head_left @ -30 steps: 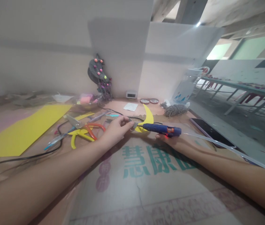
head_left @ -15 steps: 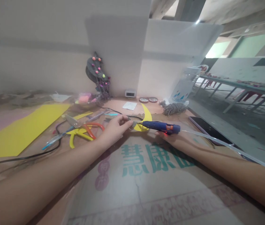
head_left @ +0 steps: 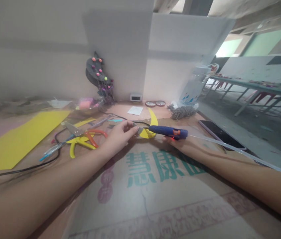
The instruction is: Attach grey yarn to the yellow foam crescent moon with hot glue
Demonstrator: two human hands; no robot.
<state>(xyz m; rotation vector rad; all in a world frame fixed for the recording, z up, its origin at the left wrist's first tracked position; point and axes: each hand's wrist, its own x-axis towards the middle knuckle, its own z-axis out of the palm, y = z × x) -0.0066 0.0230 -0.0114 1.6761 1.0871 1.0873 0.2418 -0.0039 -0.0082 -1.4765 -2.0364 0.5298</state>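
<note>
My left hand (head_left: pixel 124 132) pinches a small grey piece (head_left: pixel 139 130) between thumb and fingers; its exact kind is hard to make out. In my right hand (head_left: pixel 176 142) is a blue hot glue gun (head_left: pixel 166 131), with a red light glowing on its underside and a long clear glue stick (head_left: pixel 220 143) sticking out of its back. The gun's nozzle points left and meets or nearly meets the grey piece. Just behind and below the nozzle lies a yellow crescent (head_left: pixel 153 118), partly covered by the gun.
Left of my hands lie scissors (head_left: pixel 95 136), a yellow sheet (head_left: pixel 28 139) and a black cable (head_left: pixel 23 170). A grey crescent ornament with pompoms (head_left: pixel 94 71) leans on the wall. Grey yarn (head_left: pixel 183 113) and a phone (head_left: pixel 221 134) are at right. Printed cardboard (head_left: pixel 140 205) covers the front.
The view has shifted slightly, so most things sit a little further left. The glue gun's nozzle stays by the grey piece; both hands keep their hold.
</note>
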